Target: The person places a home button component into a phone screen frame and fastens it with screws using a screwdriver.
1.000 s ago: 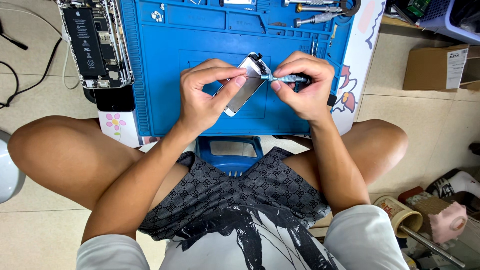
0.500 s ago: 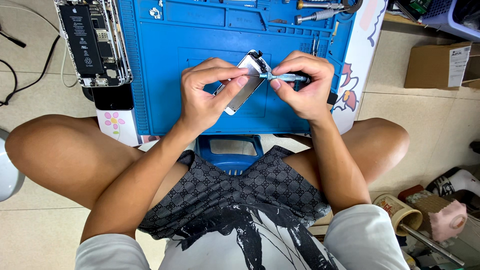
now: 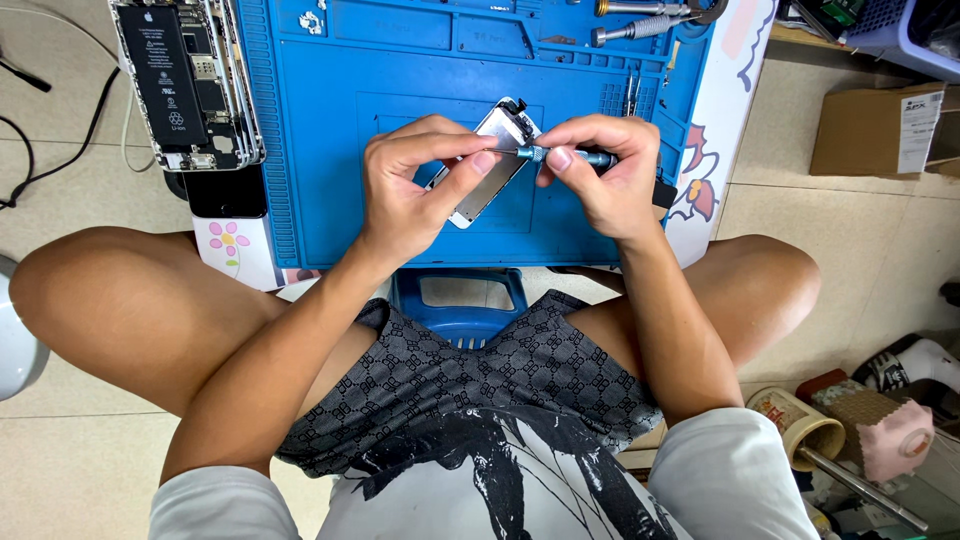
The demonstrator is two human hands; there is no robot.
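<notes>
My left hand [image 3: 415, 190] grips a silver phone screen panel [image 3: 490, 165] and holds it tilted above the blue work mat [image 3: 330, 130]. My right hand [image 3: 600, 180] pinches a small blue-handled screwdriver [image 3: 570, 156], whose tip touches the panel near its upper edge. Both hands hover over the middle of the mat. An opened phone body [image 3: 185, 80] with a black battery lies at the mat's upper left.
Two metal screwdrivers [image 3: 640, 20] rest in the mat's top right tray. A cardboard box [image 3: 875, 130] stands at the right. A mug [image 3: 795, 425] and pink cloth [image 3: 895, 440] sit at lower right. A blue stool [image 3: 460, 300] shows between my knees.
The hands and panel have stayed in place over the mat. The screwdriver has shifted slightly against the panel's top edge.
</notes>
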